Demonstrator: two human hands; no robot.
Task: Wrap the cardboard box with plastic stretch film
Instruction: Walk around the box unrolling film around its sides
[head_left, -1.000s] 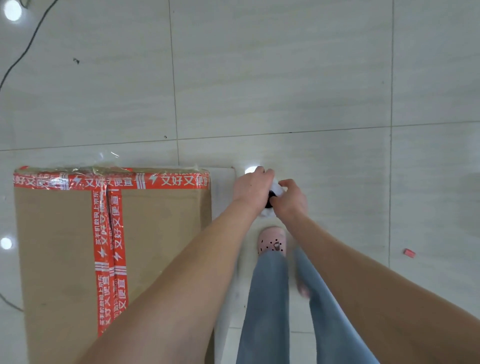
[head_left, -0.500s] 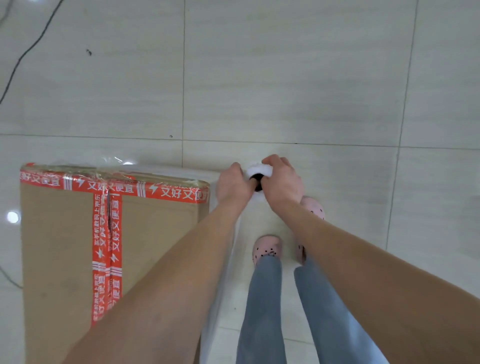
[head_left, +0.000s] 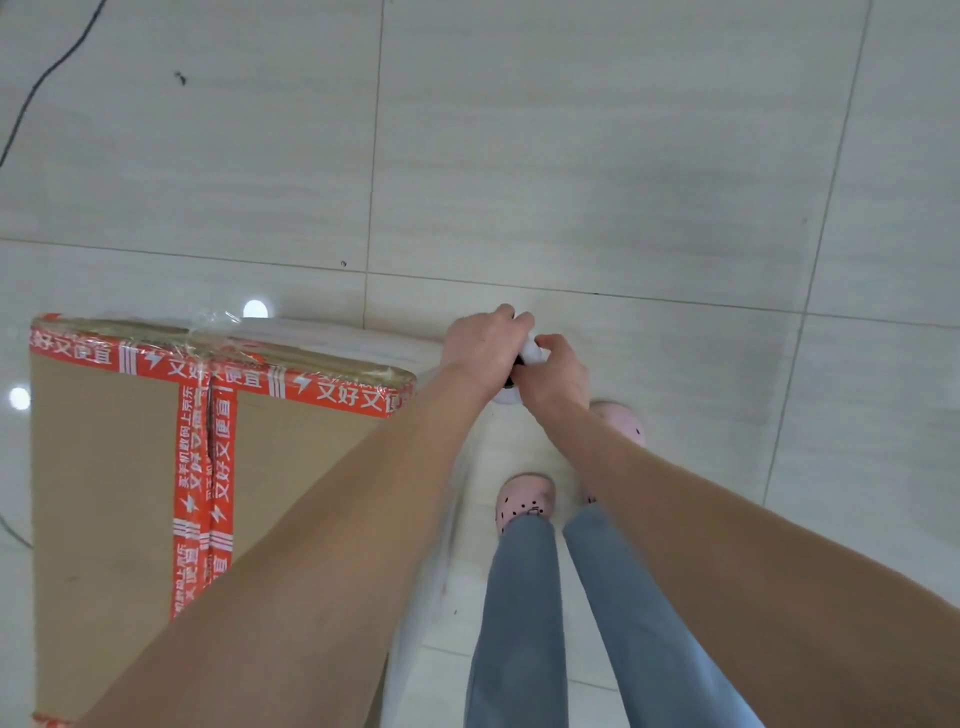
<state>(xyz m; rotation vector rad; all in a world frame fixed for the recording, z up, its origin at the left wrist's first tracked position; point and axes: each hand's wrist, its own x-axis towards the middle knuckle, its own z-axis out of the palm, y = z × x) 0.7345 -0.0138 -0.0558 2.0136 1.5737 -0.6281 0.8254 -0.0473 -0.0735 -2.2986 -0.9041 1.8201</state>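
Note:
A large cardboard box (head_left: 114, 478) sealed with red printed tape stands on the floor at the lower left. Clear stretch film (head_left: 332, 332) runs along its far upper edge toward my hands. Just past the box's right corner I hold a white film roll (head_left: 532, 353) upright. My left hand (head_left: 483, 348) grips its top from the left. From the right, my right hand (head_left: 556, 374) grips the same roll. Most of the roll is hidden under my hands.
Pale floor tiles (head_left: 597, 156) stretch out beyond and to the right. My feet in pink clogs (head_left: 522, 501) stand right of the box. A black cable (head_left: 47, 78) crosses the far left corner of the floor.
The view has turned around the box's corner, so the box now looks skewed. Both hands with the roll have moved slightly away from the box, drawing film along its far edge. My feet have stepped.

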